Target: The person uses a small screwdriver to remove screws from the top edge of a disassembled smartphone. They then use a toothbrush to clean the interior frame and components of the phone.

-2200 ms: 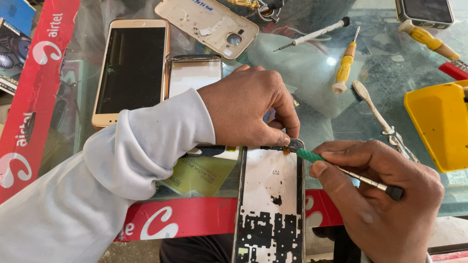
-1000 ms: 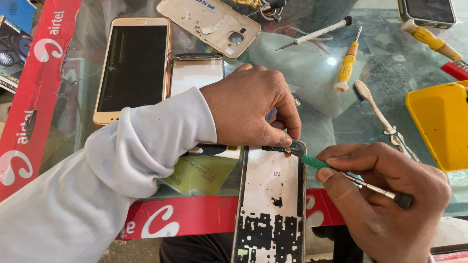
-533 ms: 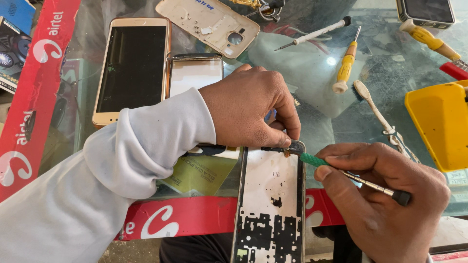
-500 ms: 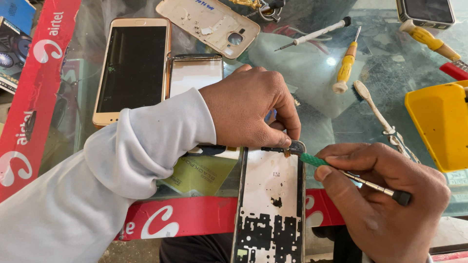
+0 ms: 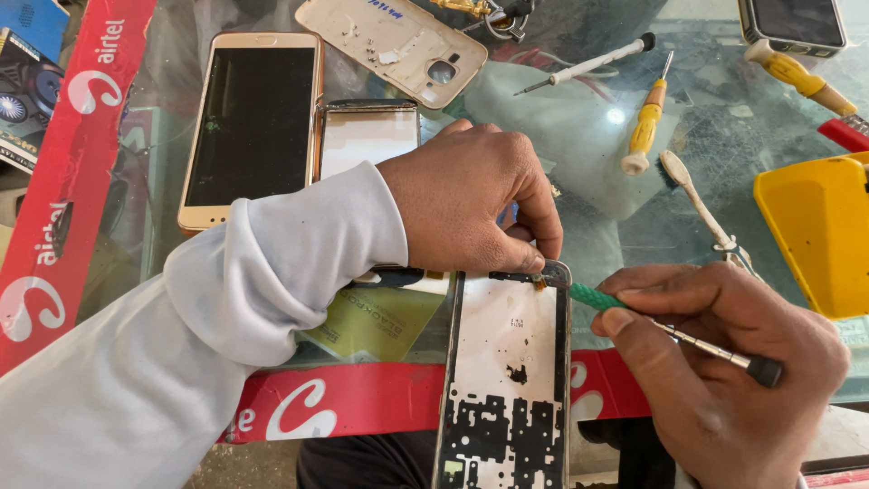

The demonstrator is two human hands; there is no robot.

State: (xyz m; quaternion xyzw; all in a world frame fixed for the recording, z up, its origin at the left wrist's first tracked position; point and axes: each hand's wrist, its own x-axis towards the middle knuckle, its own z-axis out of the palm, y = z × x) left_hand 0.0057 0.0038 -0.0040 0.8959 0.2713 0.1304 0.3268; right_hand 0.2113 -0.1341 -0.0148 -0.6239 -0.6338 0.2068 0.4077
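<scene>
An opened phone frame [image 5: 507, 362] lies lengthwise at the near edge of the glass table, its white and black inner side up. My left hand [image 5: 471, 199], in a white sleeve, pinches the frame's top right corner. My right hand [image 5: 724, 371] grips a thin screwdriver with a green collar [image 5: 597, 297]. Its tip rests at that same corner, next to my left fingertips. A phone battery [image 5: 371, 317] lies partly under my left wrist.
A gold phone [image 5: 249, 127] and a screen panel [image 5: 367, 136] lie at the back left, a gold back cover [image 5: 394, 45] behind them. Two screwdrivers [image 5: 647, 118], a toothbrush [image 5: 701, 213] and a yellow box [image 5: 819, 235] sit at the right. Red strips [image 5: 54, 181] edge the glass.
My right hand has shifted slightly, with the screwdriver's handle end swinging a little while its tip stays at the frame corner. My left hand has held still.
</scene>
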